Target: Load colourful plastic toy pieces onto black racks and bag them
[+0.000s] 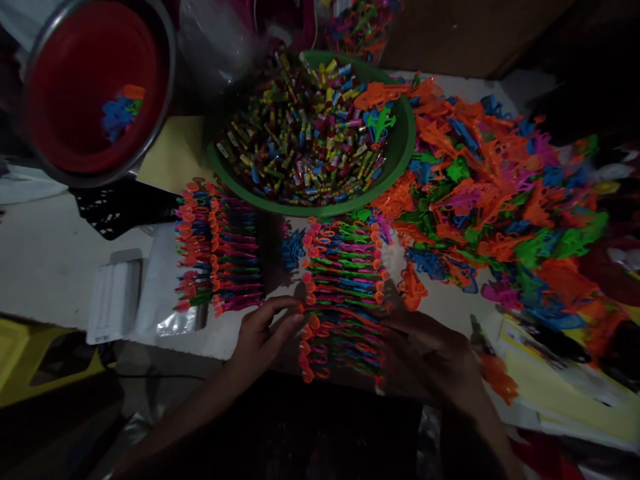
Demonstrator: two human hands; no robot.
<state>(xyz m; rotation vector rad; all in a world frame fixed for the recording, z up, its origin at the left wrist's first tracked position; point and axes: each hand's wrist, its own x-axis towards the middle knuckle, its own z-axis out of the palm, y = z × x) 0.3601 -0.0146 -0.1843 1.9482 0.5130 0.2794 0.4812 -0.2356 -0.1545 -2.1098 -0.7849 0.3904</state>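
A long row of colourful plastic pieces (pixel 345 280), stacked side by side, runs down the middle of the table to its front edge. My left hand (pixel 265 337) is at the row's left side, thumb and forefinger closed on the end of one piece. At the right side, my right hand (pixel 430 347) has its fingers against the row; they are dark and what they hold is hard to make out. A second row of similar pieces (pixel 217 247) lies to the left. Beyond the rows, a green basin (pixel 410 143) holds many small tubes with coloured labels.
Loose orange, blue and green plastic pieces (pixel 495 193) are heaped at the right. A red bowl (pixel 60 87) with a few pieces is at the upper left. Clear plastic bags (pixel 170 293) and a white stack (pixel 115 300) lie left; yellow sheets (pixel 565 380) lie right.
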